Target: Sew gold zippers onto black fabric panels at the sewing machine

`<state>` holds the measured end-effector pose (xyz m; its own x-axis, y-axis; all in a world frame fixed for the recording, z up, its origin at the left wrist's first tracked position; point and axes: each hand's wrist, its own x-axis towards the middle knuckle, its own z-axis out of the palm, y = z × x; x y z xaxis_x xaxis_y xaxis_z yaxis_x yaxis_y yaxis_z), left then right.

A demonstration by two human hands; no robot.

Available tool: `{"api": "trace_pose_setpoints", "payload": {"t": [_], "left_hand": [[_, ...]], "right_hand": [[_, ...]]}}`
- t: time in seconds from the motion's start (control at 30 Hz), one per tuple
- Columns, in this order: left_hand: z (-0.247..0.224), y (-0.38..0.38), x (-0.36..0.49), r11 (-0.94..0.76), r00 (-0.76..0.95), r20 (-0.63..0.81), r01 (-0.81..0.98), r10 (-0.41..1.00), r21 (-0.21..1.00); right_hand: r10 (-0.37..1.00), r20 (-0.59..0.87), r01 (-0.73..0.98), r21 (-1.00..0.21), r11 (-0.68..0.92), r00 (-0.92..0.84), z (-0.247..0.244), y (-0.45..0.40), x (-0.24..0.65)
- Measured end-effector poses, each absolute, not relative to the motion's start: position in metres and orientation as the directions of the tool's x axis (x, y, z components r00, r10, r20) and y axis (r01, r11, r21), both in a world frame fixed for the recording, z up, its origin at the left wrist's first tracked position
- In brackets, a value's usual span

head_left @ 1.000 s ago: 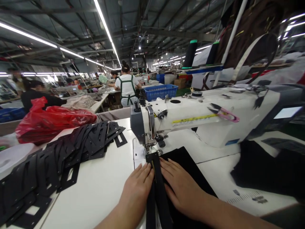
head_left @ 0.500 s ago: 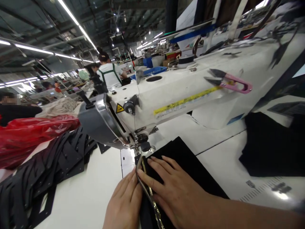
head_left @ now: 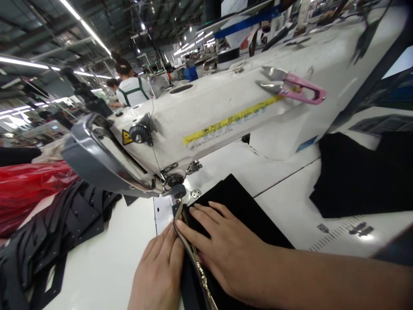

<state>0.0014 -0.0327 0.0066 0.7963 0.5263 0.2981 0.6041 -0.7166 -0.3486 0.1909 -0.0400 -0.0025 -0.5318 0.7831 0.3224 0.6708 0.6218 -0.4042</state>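
A gold-toothed metal zipper (head_left: 200, 272) runs along the edge of black fabric (head_left: 227, 193) and leads up under the needle area of a white sewing machine (head_left: 222, 107). My right hand (head_left: 226, 252) lies flat on the fabric, fingers spread, its index fingertip at the zipper tape. On the zipper's left side, my left hand (head_left: 159, 269) rests with its fingers stretched forward and its fingertips at the fabric edge. Both hands sit just in front of the presser foot area. The left thumb and the underside of the fabric are hidden.
Pink-handled thread snips (head_left: 303, 88) lie on the machine arm. Dark strip-like pieces (head_left: 64, 224) are piled at left beside red plastic (head_left: 35, 183). Another black fabric piece (head_left: 364, 176) lies at right. A person in a white shirt (head_left: 132, 88) sits beyond the machine.
The camera view has shifted, so the machine looks closer and further left. Both hands appear slightly further left, still flat beside the zipper on the fabric.
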Motion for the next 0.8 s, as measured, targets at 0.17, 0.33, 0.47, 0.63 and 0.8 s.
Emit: {"api": "trace_pose_setpoints", "payload": {"t": [0.17,0.33,0.47,0.63,0.8], "left_hand": [[0.006,-0.038,0.004,-0.683,0.733,0.301,0.679,0.610,-0.268],[0.002,-0.038,0.005,-0.691,0.662,0.414,0.716,0.625,-0.102],[-0.002,-0.036,0.008,-0.697,0.648,0.489,0.709,0.584,-0.107],[-0.006,-0.039,0.011,-0.675,0.616,0.528,0.730,0.585,-0.105],[-0.007,-0.038,0.010,-0.677,0.640,0.537,0.718,0.550,-0.162]], "right_hand": [[0.752,0.331,0.669,-0.344,0.658,-0.570,-0.004,-0.038,0.192],[0.723,0.351,0.684,-0.251,0.685,-0.595,-0.009,-0.039,0.189],[0.691,0.402,0.682,-0.191,0.706,-0.601,-0.013,-0.041,0.188],[0.667,0.344,0.670,-0.132,0.731,-0.661,-0.010,-0.040,0.188],[0.656,0.299,0.661,-0.100,0.744,-0.693,-0.006,-0.038,0.188]]}}
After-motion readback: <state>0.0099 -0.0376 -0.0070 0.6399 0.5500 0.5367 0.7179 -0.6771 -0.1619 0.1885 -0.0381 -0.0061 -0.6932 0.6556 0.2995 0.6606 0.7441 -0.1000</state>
